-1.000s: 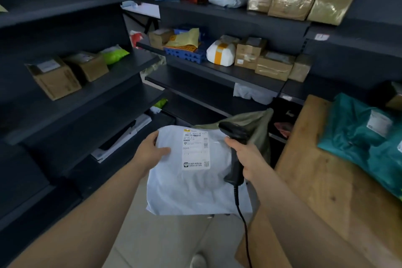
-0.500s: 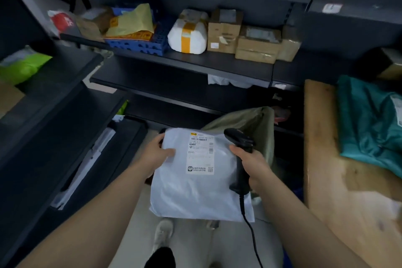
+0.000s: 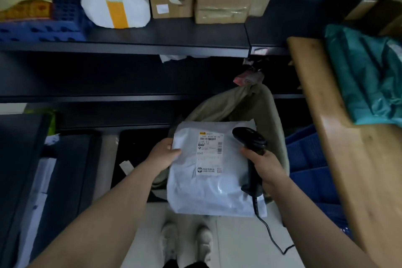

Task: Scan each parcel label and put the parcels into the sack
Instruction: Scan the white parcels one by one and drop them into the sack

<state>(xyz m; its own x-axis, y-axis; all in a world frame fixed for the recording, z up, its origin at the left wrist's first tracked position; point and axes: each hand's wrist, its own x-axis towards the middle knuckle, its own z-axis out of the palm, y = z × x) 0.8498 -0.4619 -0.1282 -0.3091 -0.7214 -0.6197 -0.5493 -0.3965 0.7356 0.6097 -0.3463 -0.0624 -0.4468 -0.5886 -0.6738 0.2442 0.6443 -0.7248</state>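
Observation:
My left hand (image 3: 164,155) grips the left edge of a white poly-bag parcel (image 3: 208,191), label side up. Its shipping label (image 3: 210,152) with barcodes sits on the upper half. My right hand (image 3: 268,168) holds a black corded barcode scanner (image 3: 252,148) at the parcel's right edge, head pointing away from me. The parcel hangs over the open mouth of an olive-green sack (image 3: 245,104) that stands on the floor against the shelving. Teal parcels (image 3: 367,76) lie on the wooden table (image 3: 359,169) to my right.
Dark shelves (image 3: 152,37) ahead carry cardboard boxes (image 3: 221,4), a white parcel with yellow tape (image 3: 115,0) and a blue crate (image 3: 41,28). Another blue crate (image 3: 313,172) sits under the table. Lower shelves stand at my left. My shoes (image 3: 185,243) are on the pale floor.
My view has tipped downward and I have stepped closer to the sack. The parcel and scanner, still in the same hands, have moved over the sack's mouth.

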